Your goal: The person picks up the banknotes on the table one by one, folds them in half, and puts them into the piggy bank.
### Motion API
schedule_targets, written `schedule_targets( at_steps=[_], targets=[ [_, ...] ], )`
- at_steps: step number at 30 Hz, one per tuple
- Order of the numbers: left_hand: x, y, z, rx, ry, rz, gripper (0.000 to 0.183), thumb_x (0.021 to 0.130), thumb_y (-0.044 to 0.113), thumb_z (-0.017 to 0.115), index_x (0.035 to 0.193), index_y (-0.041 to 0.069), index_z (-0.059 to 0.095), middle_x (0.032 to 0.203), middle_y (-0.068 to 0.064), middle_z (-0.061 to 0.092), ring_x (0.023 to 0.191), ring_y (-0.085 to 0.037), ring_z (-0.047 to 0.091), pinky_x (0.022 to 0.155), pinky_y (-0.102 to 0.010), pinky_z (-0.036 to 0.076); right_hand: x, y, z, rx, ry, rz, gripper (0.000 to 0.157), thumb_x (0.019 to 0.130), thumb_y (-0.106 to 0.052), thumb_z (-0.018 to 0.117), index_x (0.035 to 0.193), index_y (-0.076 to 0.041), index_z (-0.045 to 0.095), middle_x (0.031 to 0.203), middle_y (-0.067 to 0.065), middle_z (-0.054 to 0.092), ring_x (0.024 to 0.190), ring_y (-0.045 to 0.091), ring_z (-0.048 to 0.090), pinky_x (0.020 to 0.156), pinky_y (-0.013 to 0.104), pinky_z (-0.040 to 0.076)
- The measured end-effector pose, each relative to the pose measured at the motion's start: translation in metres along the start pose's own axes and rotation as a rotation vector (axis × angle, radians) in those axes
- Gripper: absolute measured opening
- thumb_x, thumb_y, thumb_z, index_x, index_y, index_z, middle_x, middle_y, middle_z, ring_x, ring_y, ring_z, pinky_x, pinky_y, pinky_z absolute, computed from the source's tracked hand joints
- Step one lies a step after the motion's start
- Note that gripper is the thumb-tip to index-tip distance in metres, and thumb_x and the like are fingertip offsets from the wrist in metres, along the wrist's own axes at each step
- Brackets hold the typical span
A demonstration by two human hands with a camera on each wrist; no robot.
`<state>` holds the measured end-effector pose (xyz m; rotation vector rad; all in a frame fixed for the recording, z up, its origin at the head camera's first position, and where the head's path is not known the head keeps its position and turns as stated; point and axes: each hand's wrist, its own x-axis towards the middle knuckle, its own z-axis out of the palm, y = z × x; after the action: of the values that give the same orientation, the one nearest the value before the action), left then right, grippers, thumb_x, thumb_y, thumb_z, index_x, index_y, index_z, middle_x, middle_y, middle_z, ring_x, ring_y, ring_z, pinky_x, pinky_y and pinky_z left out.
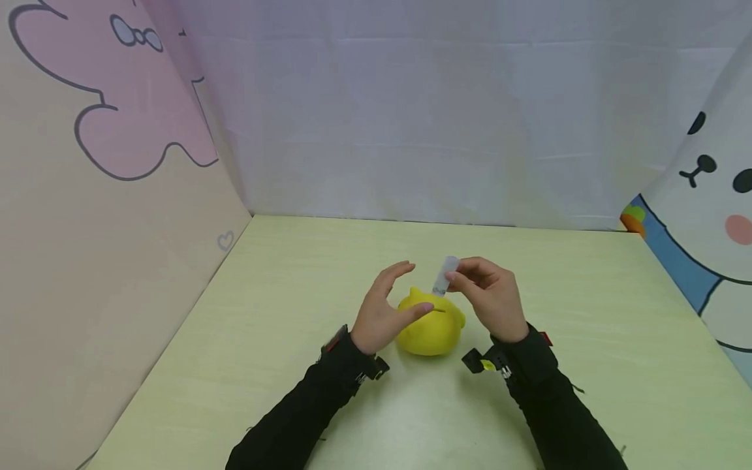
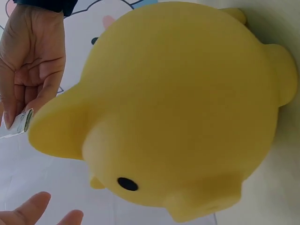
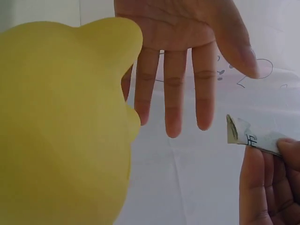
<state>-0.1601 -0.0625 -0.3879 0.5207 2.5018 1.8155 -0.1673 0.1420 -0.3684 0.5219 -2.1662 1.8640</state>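
A yellow piggy bank (image 1: 431,334) stands on the table between the hands; its ear, black eye and snout show in the left wrist view. My right hand (image 1: 495,299) pinches a folded banknote (image 1: 445,277) between thumb and fingers. The note slants just above the bank's top in the head view, and its folded end shows in the right wrist view. To the left, my left hand (image 1: 380,321) is held with fingers spread and thumb out across the front of the bank (image 2: 187,103). Whether that thumb touches the bank cannot be told.
A pale yellow tabletop (image 1: 247,365) lies under the bank. White cloth (image 1: 388,117) hangs behind it, with cartoon-printed panels at the left (image 1: 147,117) and right (image 1: 705,209). Black sleeves with wrist-worn cameras cover both forearms.
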Motion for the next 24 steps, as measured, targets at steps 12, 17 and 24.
schedule_targets(
  at_steps=[12, 17, 24],
  targets=[
    [-0.006, -0.024, 0.003, 0.034, -0.117, -0.154, 0.1, 0.077, 0.044, 0.082, 0.155, 0.024, 0.024, 0.163, -0.001, 0.021, 0.149, -0.027, 0.023, 0.118, -0.053, 0.028, -0.002, 0.004, -0.002, -0.036, -0.008, 0.031, 0.015, 0.093, -0.003, 0.065, 0.102, 0.009, 0.065, 0.086, -0.011, 0.066, 0.075, 0.006, 0.066, 0.073, 0.021, 0.058],
    [-0.007, -0.032, 0.006, 0.012, -0.157, -0.19, 0.101, 0.076, 0.046, 0.082, 0.156, 0.024, 0.023, 0.161, -0.004, 0.024, 0.145, -0.028, 0.031, 0.116, -0.051, 0.031, -0.002, 0.007, -0.002, -0.059, -0.006, 0.03, 0.014, 0.093, -0.002, 0.064, 0.102, 0.009, 0.065, 0.087, -0.01, 0.065, 0.076, 0.005, 0.065, 0.074, 0.02, 0.058],
    [-0.005, -0.04, 0.012, -0.003, -0.19, -0.168, 0.098, 0.078, 0.038, 0.083, 0.154, 0.013, 0.026, 0.142, -0.004, 0.047, 0.112, -0.019, 0.052, 0.1, -0.038, 0.044, -0.004, 0.011, -0.002, -0.075, -0.015, 0.021, 0.012, 0.093, 0.0, 0.063, 0.1, 0.009, 0.064, 0.086, -0.007, 0.064, 0.076, 0.004, 0.064, 0.073, 0.019, 0.058]
  ],
)
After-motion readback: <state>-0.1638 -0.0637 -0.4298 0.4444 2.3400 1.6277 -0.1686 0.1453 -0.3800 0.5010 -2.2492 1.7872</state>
